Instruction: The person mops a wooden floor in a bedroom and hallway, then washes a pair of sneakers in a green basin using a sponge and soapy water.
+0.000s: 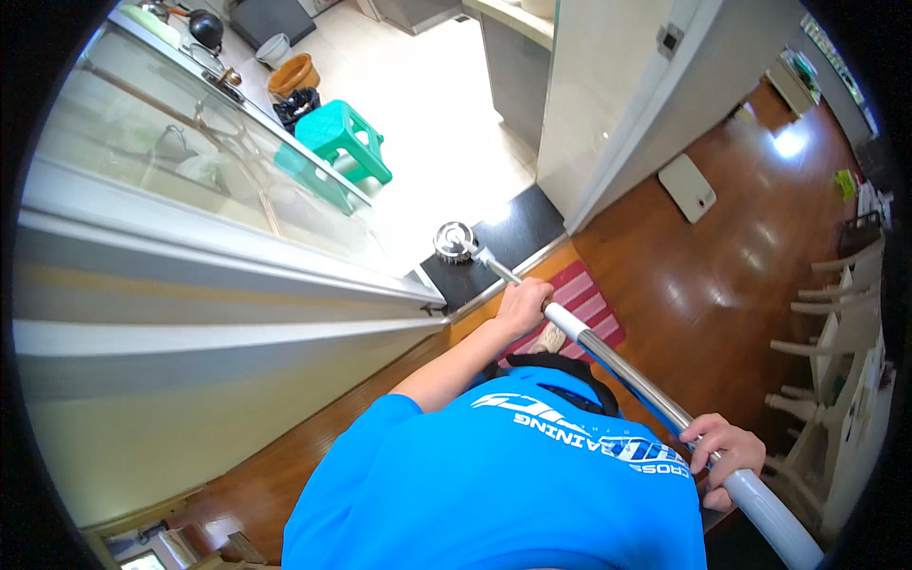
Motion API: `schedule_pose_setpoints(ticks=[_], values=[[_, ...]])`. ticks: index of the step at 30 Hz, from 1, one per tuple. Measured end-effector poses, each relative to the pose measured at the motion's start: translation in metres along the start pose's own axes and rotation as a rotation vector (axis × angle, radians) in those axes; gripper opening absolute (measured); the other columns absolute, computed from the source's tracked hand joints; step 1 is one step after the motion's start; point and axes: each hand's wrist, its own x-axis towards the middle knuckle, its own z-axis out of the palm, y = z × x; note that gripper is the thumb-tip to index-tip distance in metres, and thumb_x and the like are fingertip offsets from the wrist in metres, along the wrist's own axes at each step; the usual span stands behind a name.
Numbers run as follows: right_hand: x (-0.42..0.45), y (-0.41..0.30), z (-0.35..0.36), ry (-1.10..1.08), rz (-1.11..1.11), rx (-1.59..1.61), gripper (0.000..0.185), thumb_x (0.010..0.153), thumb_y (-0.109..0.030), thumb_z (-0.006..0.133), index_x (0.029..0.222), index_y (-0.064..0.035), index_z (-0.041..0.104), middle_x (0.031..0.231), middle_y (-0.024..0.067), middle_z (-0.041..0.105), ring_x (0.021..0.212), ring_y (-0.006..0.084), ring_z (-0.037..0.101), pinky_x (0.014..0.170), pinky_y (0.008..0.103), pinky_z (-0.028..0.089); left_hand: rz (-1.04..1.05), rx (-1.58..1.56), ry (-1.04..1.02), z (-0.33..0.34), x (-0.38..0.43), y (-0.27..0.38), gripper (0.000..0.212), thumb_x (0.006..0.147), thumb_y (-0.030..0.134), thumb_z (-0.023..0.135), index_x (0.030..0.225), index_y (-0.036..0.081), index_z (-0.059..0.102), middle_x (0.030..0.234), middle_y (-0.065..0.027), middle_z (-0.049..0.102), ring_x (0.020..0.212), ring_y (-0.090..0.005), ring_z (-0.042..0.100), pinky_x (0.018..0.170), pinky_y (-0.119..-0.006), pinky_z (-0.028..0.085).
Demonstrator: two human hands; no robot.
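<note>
A long metal mop pole [634, 370] with white and grey grip sections runs diagonally across the front of my body. My left hand [526, 305] is wrapped round its lower part, and my right hand [727, 456] holds it near the thick grey grip at the top. At the pole's far end, a round metallic mop head [454, 242] rests at the dark threshold slab [516, 226] of a doorway. Whatever is fixed beneath the disc is mostly hidden. The striped red mat [595, 313] lies beyond my torso, with part of a light shoe on it.
A green plastic stool [335, 132], a bin with a black bag [296, 107] and an orange basin [293, 75] stand beyond the glass sliding door [214, 164]. White chairs [826, 349] line the right. A bathroom-scale-like white slab [686, 187] lies on the wooden floor.
</note>
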Motion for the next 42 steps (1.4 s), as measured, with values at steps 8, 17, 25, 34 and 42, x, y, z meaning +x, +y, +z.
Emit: schedule_pose_setpoints(ticks=[8, 17, 25, 34, 42], values=[[0.016, 0.060, 0.131, 0.009, -0.088, 0.034, 0.015, 0.069, -0.021, 0.069, 0.066, -0.0103, 0.059, 0.080, 0.0105, 0.061, 0.093, 0.0270, 0.057, 0.085, 0.0425, 0.042, -0.089, 0.036, 0.243, 0.011, -0.149, -0.084, 0.020, 0.071, 0.025, 0.064, 0.072, 0.008, 0.054, 0.074, -0.0083, 0.056, 0.080, -0.0284, 0.054, 0.063, -0.040, 0.041], [0.113, 0.042, 0.260, -0.123, -0.063, -0.042, 0.013, 0.068, -0.015, 0.069, 0.066, -0.0071, 0.059, 0.082, 0.0130, 0.062, 0.093, 0.0277, 0.057, 0.086, 0.0433, 0.042, -0.243, -0.047, 0.296, -0.077, -0.251, -0.144, 0.007, 0.066, 0.008, 0.056, 0.073, 0.012, 0.054, 0.077, -0.0072, 0.057, 0.083, -0.0275, 0.054, 0.064, -0.041, 0.037], [0.264, -0.126, 0.308, 0.022, -0.014, -0.021, 0.014, 0.066, -0.010, 0.069, 0.062, -0.0049, 0.057, 0.081, 0.0136, 0.062, 0.097, 0.0299, 0.054, 0.082, 0.0468, 0.044, -0.164, -0.005, 0.353, -0.304, -0.261, -0.097, 0.025, 0.063, 0.019, 0.071, 0.080, 0.008, 0.057, 0.082, -0.0100, 0.058, 0.085, -0.0294, 0.055, 0.071, -0.038, 0.044], [0.393, -0.186, 0.246, 0.331, 0.005, -0.030, 0.030, 0.063, -0.024, 0.069, 0.056, -0.0032, 0.049, 0.087, 0.0208, 0.053, 0.101, 0.0386, 0.049, 0.061, 0.0377, 0.054, -0.346, -0.208, 0.217, -0.397, -0.239, -0.091, 0.034, 0.071, 0.024, 0.068, 0.096, 0.006, 0.054, 0.099, -0.0125, 0.054, 0.096, -0.0288, 0.050, 0.084, -0.036, 0.041], [0.540, -0.138, 0.107, 0.101, -0.015, -0.070, 0.029, 0.069, -0.025, 0.067, 0.066, -0.0046, 0.046, 0.112, 0.0278, 0.044, 0.113, 0.0401, 0.042, 0.066, 0.0418, 0.054, -0.728, -0.420, 0.244, -0.376, -0.235, -0.225, 0.028, 0.072, 0.026, 0.066, 0.086, 0.003, 0.057, 0.080, -0.0147, 0.060, 0.076, -0.0301, 0.057, 0.069, -0.037, 0.047]])
